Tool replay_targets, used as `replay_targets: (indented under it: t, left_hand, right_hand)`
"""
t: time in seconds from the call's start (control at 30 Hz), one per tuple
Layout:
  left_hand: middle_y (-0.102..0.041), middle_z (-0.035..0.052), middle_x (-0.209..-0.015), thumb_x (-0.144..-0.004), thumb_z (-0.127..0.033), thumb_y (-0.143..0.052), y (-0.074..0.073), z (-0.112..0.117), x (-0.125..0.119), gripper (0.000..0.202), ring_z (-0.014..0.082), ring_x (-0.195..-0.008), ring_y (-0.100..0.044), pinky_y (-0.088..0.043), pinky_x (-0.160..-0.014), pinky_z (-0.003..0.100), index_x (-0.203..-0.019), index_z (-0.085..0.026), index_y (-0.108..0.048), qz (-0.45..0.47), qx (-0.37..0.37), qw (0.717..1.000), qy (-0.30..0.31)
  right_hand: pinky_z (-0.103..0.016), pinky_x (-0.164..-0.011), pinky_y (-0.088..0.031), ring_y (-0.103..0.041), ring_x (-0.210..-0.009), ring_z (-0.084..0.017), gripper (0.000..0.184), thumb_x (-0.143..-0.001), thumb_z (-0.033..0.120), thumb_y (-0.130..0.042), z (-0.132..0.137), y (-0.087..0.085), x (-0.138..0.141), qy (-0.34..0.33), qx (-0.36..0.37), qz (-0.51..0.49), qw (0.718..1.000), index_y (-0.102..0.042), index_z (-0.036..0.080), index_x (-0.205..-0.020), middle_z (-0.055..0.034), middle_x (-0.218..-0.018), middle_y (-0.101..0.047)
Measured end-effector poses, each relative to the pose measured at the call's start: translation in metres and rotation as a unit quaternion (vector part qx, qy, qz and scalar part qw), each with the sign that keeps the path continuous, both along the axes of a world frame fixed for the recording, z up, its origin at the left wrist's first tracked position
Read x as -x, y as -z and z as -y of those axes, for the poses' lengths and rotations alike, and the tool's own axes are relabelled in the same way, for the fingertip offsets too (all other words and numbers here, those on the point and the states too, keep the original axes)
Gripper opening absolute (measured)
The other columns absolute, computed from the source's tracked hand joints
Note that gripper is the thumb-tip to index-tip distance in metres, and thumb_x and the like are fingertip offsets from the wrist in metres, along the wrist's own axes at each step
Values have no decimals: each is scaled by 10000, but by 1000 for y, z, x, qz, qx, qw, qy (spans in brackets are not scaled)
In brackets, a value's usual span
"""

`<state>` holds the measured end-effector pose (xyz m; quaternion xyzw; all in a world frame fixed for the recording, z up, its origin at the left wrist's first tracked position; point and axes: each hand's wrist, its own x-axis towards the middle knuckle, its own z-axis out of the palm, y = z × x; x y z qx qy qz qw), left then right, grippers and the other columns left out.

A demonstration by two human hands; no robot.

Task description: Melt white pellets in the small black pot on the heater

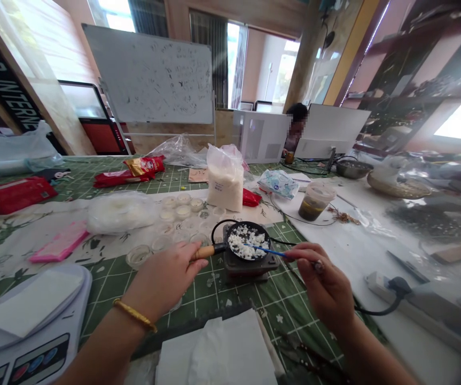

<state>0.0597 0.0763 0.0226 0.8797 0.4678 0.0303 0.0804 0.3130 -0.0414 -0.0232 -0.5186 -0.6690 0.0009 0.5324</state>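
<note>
My left hand (173, 271), with a gold bracelet at the wrist, is closed around the wooden handle (205, 252) of a small black frying pan (249, 259). The pan sits on a small dark hot plate (250, 271). White crumbly pieces (243, 239) cover most of the pan's bottom. My right hand (326, 283) pinches a thin blue stick (268, 250) from the right side, and the stick's far end reaches in among the white pieces.
Small clear cups (182, 212), some with pale contents, stand behind my left hand. Farther back is a bag of white granules (225, 184). A scale (81, 299) lies left, white sheets (214, 355) in front, a tub of dark liquid (314, 202) and a power strip (398, 305) right. A person (294, 131) sits beyond.
</note>
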Motion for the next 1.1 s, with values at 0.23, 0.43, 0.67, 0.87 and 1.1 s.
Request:
replay_targets:
  t: [0.23,0.43,0.67,0.87,1.1]
  left_hand:
    - [-668,79,-1095,-936,-373,-402,-3,1,0,352,259,-926,-637,-470,-723,349,-1191,-203,-574,1,11,1000,-6]
    - [-673,76,-1086,-926,-379,-410,-3,1,2,351,250,-923,-635,-465,-722,332,-1187,-215,-577,4,11,1000,-3]
    - [-676,71,-1052,-926,-368,-402,-2,1,1,339,246,-888,-640,-455,-694,327,-1161,-218,-594,5,10,1000,3]
    - [-682,60,-1021,-941,-342,-386,-2,2,0,322,239,-862,-642,-452,-680,324,-1149,-212,-594,-4,6,1000,-1]
    - [-660,72,-1115,-935,-370,-400,0,1,0,346,243,-930,-633,-467,-711,318,-1204,-218,-556,7,-7,1000,3]
  right_hand:
    - [-372,-771,-497,-565,-922,-208,218,-891,133,-480,1,-2,-1,22,15,-22,999,-643,231,-999,-54,-873,-653]
    - [-387,-774,-502,-574,-932,-223,218,-879,142,-500,0,-1,0,-10,22,2,1000,-650,233,-1007,-57,-868,-665]
    - [-395,-756,-503,-574,-920,-232,212,-870,136,-501,2,-4,-1,-21,14,12,1000,-654,229,-984,-59,-838,-670]
    - [-391,-744,-498,-564,-915,-228,239,-871,106,-481,4,-6,0,-18,-11,-14,1000,-640,225,-1005,-62,-853,-657]
    - [-409,-754,-496,-571,-905,-232,255,-869,105,-479,7,-6,2,1,-24,1,1000,-630,232,-1030,-60,-863,-669]
